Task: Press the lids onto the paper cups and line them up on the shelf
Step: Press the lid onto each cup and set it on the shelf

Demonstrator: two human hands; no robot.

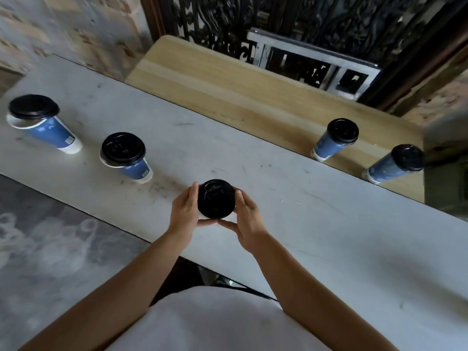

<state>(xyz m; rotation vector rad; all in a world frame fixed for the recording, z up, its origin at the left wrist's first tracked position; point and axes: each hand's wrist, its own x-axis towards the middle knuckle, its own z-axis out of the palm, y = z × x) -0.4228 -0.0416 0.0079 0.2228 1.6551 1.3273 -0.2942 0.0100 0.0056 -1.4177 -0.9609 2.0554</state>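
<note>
Left hand [182, 211] and right hand [248, 214] both clasp the lidded cup [215, 199] — upright on the table [329, 224].

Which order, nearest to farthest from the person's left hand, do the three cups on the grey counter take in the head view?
1. The held cup: gripped by the left hand, right in front of the person.
2. The middle cup: further left on the grey counter.
3. The far-left cup: at the counter's left end, its lid sitting askew.
</note>
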